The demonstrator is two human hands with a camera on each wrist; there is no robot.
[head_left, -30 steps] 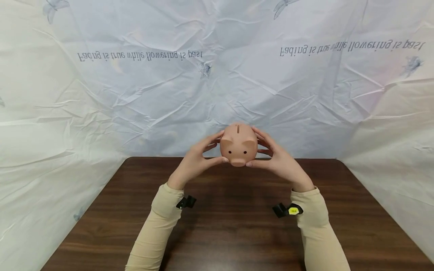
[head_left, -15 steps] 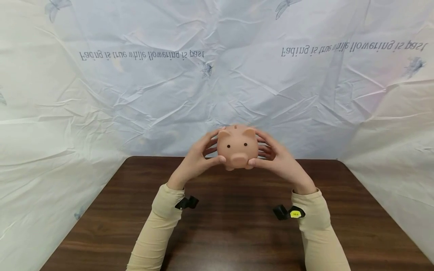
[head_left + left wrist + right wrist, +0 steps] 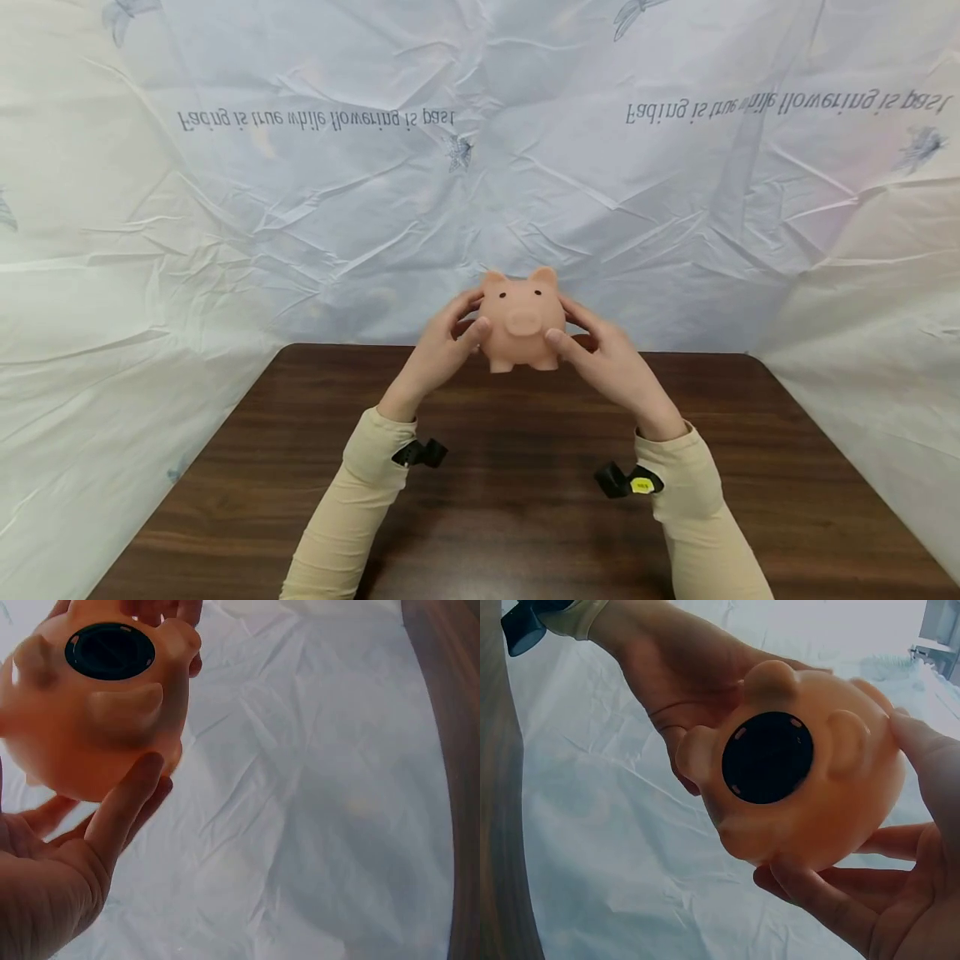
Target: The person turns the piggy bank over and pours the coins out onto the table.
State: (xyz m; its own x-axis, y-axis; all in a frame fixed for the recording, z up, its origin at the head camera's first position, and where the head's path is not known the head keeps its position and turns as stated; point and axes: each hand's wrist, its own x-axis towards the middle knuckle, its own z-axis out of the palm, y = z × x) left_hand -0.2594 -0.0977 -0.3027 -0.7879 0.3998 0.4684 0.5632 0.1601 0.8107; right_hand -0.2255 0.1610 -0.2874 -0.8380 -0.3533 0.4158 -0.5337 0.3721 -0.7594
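A pink piggy bank (image 3: pixel 522 322) is held up between my two hands over the table's far edge, its snout and eyes towards me. My left hand (image 3: pixel 444 346) grips one side, thumb on the front beside the snout and fingers round the back. From the other side my right hand (image 3: pixel 611 358) grips it the same way. Both wrist views look at the underside, where a round black plug (image 3: pixel 768 757) sits between the stubby feet. In the left wrist view the same plug (image 3: pixel 110 651) shows near the top. The coin slot is hidden in the head view.
A dark wood-grain table (image 3: pixel 510 517) lies below the hands. Behind it and at both sides hangs a wrinkled white cloth (image 3: pixel 360 217) with upside-down printed text. Each sleeve cuff carries a small black wrist camera (image 3: pixel 613 480).
Between my hands the piggy bank has tipped back, so its face has risen, its feet have come into view and the top slot has gone out of sight. My thumbs have moved up with it.
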